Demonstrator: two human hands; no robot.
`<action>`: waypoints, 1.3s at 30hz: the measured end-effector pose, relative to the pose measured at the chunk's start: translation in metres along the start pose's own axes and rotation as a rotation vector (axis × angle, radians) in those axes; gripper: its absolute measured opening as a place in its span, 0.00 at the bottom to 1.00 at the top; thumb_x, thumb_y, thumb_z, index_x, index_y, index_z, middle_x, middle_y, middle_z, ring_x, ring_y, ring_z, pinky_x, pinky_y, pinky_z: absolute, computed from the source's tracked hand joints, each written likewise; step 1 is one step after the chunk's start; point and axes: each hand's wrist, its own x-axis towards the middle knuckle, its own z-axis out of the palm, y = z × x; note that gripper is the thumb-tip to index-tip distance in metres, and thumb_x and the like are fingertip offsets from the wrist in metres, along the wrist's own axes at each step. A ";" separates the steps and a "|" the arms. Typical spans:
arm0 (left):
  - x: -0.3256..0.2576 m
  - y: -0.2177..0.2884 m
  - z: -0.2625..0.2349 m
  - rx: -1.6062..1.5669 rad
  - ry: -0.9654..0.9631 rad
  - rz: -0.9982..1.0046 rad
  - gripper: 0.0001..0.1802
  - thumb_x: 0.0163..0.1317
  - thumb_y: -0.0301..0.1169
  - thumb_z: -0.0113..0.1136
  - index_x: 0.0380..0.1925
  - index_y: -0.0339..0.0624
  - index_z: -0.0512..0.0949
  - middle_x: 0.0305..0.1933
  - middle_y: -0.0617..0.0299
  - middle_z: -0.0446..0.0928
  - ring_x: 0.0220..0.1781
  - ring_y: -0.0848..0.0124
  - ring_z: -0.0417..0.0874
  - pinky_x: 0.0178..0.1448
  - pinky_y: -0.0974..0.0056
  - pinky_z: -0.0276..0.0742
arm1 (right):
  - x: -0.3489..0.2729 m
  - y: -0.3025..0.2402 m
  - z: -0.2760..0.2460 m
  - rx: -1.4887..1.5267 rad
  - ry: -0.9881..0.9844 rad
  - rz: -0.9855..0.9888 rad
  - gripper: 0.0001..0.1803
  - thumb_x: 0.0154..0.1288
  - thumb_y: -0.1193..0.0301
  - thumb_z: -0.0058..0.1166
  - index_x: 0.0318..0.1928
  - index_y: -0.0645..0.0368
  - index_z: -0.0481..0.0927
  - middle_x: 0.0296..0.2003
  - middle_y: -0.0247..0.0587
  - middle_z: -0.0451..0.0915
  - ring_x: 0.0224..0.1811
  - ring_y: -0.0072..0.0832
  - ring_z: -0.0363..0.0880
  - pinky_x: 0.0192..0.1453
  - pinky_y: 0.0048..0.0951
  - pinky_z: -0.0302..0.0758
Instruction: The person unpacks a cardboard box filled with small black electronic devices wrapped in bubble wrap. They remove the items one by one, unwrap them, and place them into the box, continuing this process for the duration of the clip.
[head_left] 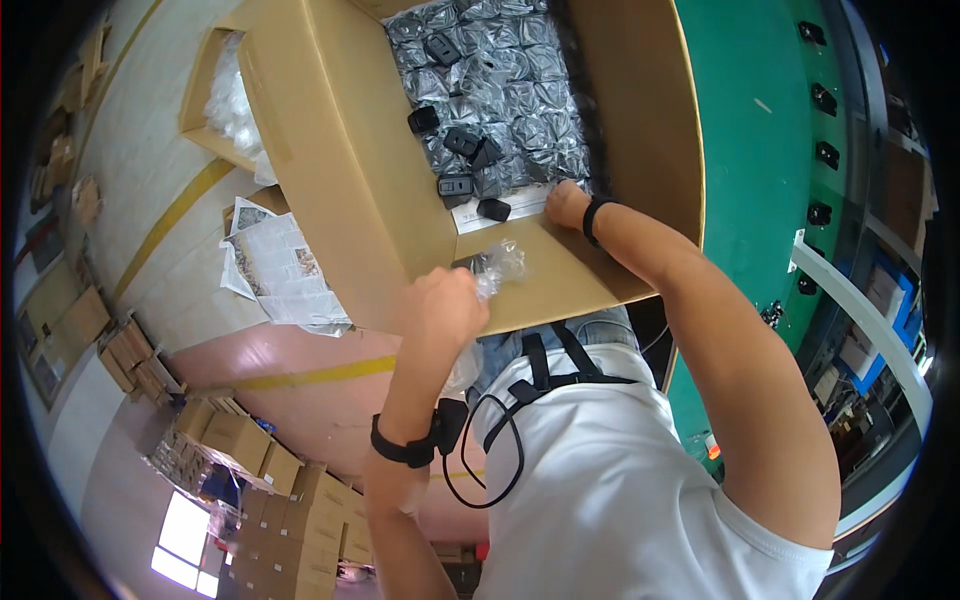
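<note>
Crinkled, glossy plastic bag (pixel 508 262)

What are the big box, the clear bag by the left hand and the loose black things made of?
The big box looks like cardboard: matte, brown, stiff flat walls. The clear bag seems thin, shiny plastic: it's wrinkled and see-through. The black things are probably hard, fairly smooth plastic, with crisp edges, but painted metal is possible.
</note>
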 end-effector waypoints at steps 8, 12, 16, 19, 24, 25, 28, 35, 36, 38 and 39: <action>-0.012 0.000 -0.015 -0.141 0.355 0.313 0.06 0.43 0.26 0.65 0.22 0.34 0.82 0.49 0.51 0.78 0.46 0.55 0.81 0.47 0.56 0.77 | -0.025 0.007 -0.025 0.226 0.121 0.124 0.11 0.62 0.69 0.49 0.37 0.49 0.85 0.39 0.39 0.85 0.41 0.38 0.85 0.43 0.39 0.81; -0.006 -0.005 -0.018 -0.359 0.529 0.486 0.07 0.40 0.23 0.63 0.23 0.32 0.80 0.41 0.52 0.80 0.39 0.50 0.81 0.44 0.54 0.77 | -0.058 0.043 -0.071 0.757 0.254 0.135 0.13 0.54 0.77 0.52 0.40 0.62 0.84 0.34 0.47 0.85 0.39 0.35 0.85 0.44 0.34 0.80; -0.005 0.006 -0.025 -0.338 0.224 0.145 0.20 0.43 0.28 0.61 0.41 0.37 0.77 0.34 0.48 0.81 0.37 0.45 0.82 0.43 0.51 0.77 | -0.098 0.057 -0.107 1.660 0.453 0.097 0.15 0.54 0.81 0.55 0.44 0.65 0.82 0.33 0.40 0.84 0.36 0.25 0.82 0.43 0.29 0.78; 0.009 0.016 -0.021 -0.345 0.243 0.120 0.29 0.46 0.33 0.62 0.52 0.42 0.70 0.34 0.44 0.81 0.38 0.43 0.82 0.43 0.48 0.77 | -0.141 0.037 -0.156 2.011 0.460 -0.028 0.14 0.57 0.80 0.57 0.46 0.66 0.81 0.34 0.37 0.82 0.35 0.22 0.80 0.43 0.26 0.78; 0.033 0.025 -0.015 -0.370 0.478 0.234 0.23 0.50 0.35 0.65 0.48 0.44 0.74 0.35 0.50 0.80 0.37 0.48 0.82 0.42 0.50 0.77 | -0.164 0.011 -0.179 2.079 0.482 -0.162 0.10 0.59 0.79 0.59 0.43 0.65 0.81 0.34 0.36 0.82 0.35 0.20 0.79 0.43 0.23 0.78; 0.036 0.023 -0.012 -0.348 0.486 0.304 0.21 0.51 0.35 0.65 0.46 0.44 0.76 0.36 0.52 0.80 0.37 0.49 0.82 0.42 0.51 0.77 | -0.165 0.006 -0.180 2.064 0.522 -0.161 0.08 0.59 0.79 0.59 0.41 0.64 0.81 0.32 0.35 0.82 0.33 0.20 0.79 0.41 0.23 0.77; 0.039 0.010 -0.006 -0.353 0.456 0.454 0.15 0.51 0.30 0.65 0.40 0.43 0.79 0.37 0.56 0.79 0.37 0.53 0.82 0.40 0.54 0.77 | -0.167 0.003 -0.175 2.034 0.488 -0.161 0.07 0.59 0.78 0.60 0.40 0.64 0.81 0.30 0.34 0.81 0.31 0.19 0.78 0.38 0.21 0.76; 0.031 0.016 0.002 -0.512 0.563 0.485 0.10 0.45 0.24 0.62 0.31 0.37 0.78 0.34 0.56 0.77 0.35 0.54 0.81 0.40 0.58 0.76 | -0.153 -0.004 -0.171 1.438 0.651 -0.248 0.11 0.59 0.74 0.62 0.43 0.60 0.82 0.37 0.31 0.79 0.31 0.16 0.75 0.40 0.22 0.75; 0.028 0.012 0.003 -0.572 0.558 0.446 0.09 0.45 0.23 0.62 0.30 0.36 0.77 0.33 0.55 0.77 0.36 0.53 0.81 0.41 0.57 0.76 | -0.147 -0.003 -0.174 1.406 0.717 -0.237 0.12 0.59 0.73 0.61 0.44 0.60 0.82 0.38 0.32 0.79 0.32 0.17 0.76 0.41 0.23 0.75; 0.026 0.008 0.007 -0.693 0.542 0.385 0.09 0.44 0.22 0.61 0.28 0.36 0.75 0.31 0.54 0.76 0.37 0.51 0.80 0.43 0.57 0.77 | -0.110 0.021 -0.160 1.628 0.620 -0.082 0.15 0.58 0.72 0.61 0.47 0.58 0.81 0.39 0.34 0.80 0.36 0.20 0.77 0.42 0.24 0.75; 0.023 0.005 0.005 -0.719 0.464 0.302 0.08 0.45 0.20 0.57 0.28 0.34 0.75 0.27 0.56 0.77 0.37 0.55 0.81 0.44 0.60 0.76 | -0.079 0.041 -0.144 1.438 0.618 0.026 0.19 0.56 0.71 0.62 0.50 0.55 0.79 0.41 0.39 0.81 0.41 0.28 0.80 0.43 0.27 0.77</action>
